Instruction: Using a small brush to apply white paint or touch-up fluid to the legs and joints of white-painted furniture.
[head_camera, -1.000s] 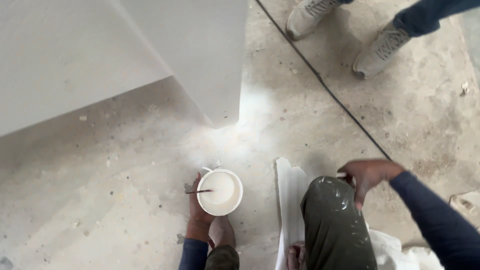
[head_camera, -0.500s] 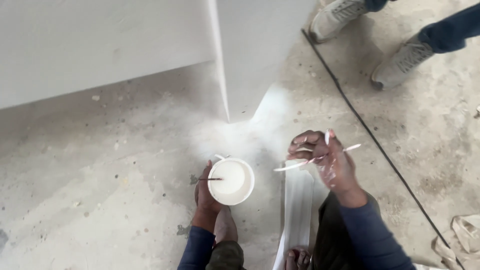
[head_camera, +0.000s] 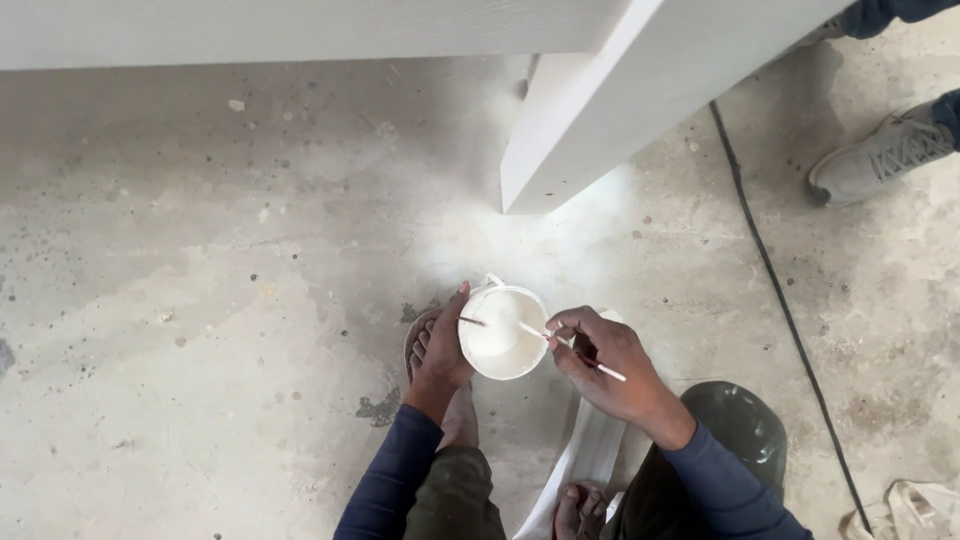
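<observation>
One white cup (head_camera: 503, 340) of white paint sits gripped in the left hand (head_camera: 441, 355) above the concrete floor (head_camera: 220, 330). The right hand (head_camera: 605, 365) pinches one thin brush (head_camera: 570, 345), its tip in the cup. Nearby lie one black cable (head_camera: 775, 290) and one grey shoe (head_camera: 880, 160) of another person.

The speckled grey concrete floor (head_camera: 200, 300) carries a white painted panel (head_camera: 640, 90) at the far side, a thin black cable (head_camera: 780, 300) running along the right, and a white cloth strip (head_camera: 585, 460) near.
</observation>
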